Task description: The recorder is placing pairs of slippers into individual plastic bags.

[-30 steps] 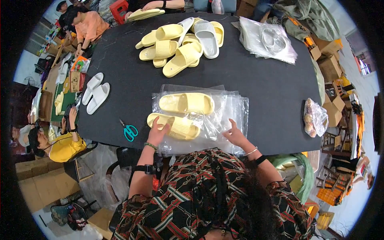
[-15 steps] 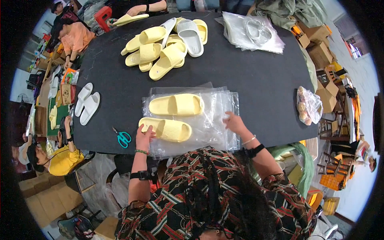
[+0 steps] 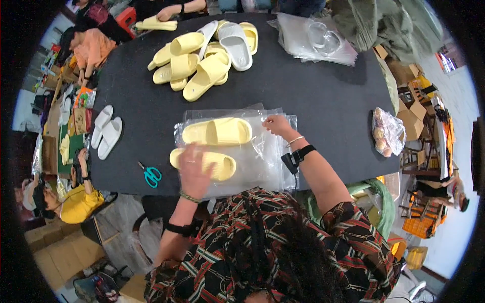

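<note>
Two yellow slide slippers lie side by side on a stack of clear plastic bags (image 3: pixel 268 166). The far slipper (image 3: pixel 217 132) is in full view. Over the near slipper (image 3: pixel 222 166) hangs my left hand (image 3: pixel 196 171), smeared by motion and covering its middle; whether it touches I cannot tell. My right hand (image 3: pixel 277 125) is above the bags' upper right part, just right of the far slipper's toe end. Its fingers are curled together in a pinch; what they hold, if anything, does not show.
Teal-handled scissors (image 3: pixel 152 177) and white slippers (image 3: pixel 108 132) lie left. A pile of yellow and grey slippers (image 3: pixel 207 60) sits at the far side, with more clear bags (image 3: pixel 313 40) to its right. A bagged bundle of round things (image 3: pixel 382 132) rests near the right edge. Other people work around.
My right hand has moved left and away from me, its fingers now drawn together. My left hand has shifted right, from the near slipper's heel to over its middle.
</note>
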Tool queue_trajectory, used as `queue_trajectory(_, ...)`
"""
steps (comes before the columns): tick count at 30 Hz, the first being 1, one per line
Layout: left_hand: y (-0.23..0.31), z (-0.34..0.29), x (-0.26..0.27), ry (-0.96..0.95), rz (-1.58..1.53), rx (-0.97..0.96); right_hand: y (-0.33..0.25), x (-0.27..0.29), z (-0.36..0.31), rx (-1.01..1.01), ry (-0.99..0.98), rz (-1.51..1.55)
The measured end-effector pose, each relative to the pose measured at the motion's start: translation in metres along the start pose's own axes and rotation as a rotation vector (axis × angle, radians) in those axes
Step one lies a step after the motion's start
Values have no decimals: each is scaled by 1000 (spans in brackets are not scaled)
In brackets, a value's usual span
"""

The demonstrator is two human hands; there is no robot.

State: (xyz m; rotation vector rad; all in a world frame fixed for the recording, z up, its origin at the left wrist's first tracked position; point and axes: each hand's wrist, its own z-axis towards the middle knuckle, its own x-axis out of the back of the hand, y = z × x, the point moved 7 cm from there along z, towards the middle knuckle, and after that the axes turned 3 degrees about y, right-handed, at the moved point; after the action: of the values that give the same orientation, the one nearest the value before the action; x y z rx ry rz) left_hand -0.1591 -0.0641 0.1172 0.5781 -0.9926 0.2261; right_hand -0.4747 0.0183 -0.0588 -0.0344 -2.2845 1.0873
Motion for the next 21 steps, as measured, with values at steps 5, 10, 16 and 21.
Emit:
queue_trajectory(5, 124, -17, -95, -561, -220, -713, 3, -2, 15, -23, -48, 2)
queue_trajectory(10, 114, -93, -184, -787, -18, -993, -15, -7, 19, 67, -15, -71)
queue_trajectory(16, 113, -110, -186, -742, -183, -1067, -7, 5, 18, 287, 177, -296)
queue_trajectory(21, 95, -52, -99, -408, -97, -665, -42, 18, -19, 324, 345, -331)
